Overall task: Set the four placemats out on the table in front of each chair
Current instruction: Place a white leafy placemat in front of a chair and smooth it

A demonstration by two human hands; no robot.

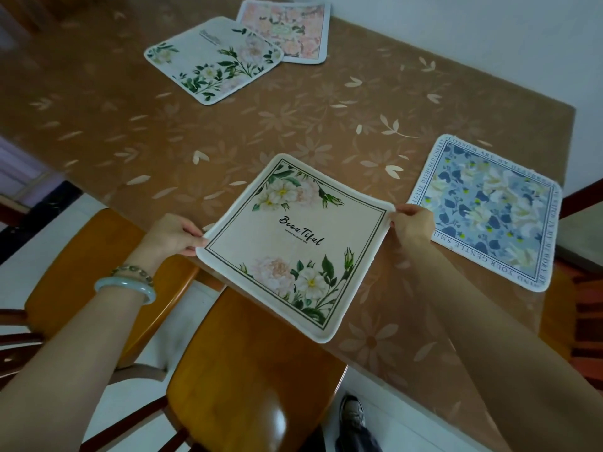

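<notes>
A cream placemat [295,246] with white flowers and the word "Beautiful" hangs partly over the table's near edge. My left hand [173,234] pinches its left corner and my right hand [412,223] pinches its right corner. A blue floral placemat [489,213] lies flat to the right, near the table's right end. Across the table lie a white placemat with green leaves [213,58] and a pink floral placemat [287,29], the white one overlapping the pink one's edge.
The table [293,125] has a brown cloth with a pale leaf pattern. Two wooden chairs [254,363] [88,272] stand below the near edge. Another chair [584,305] is at the right end. A shoe [352,415] shows on the floor.
</notes>
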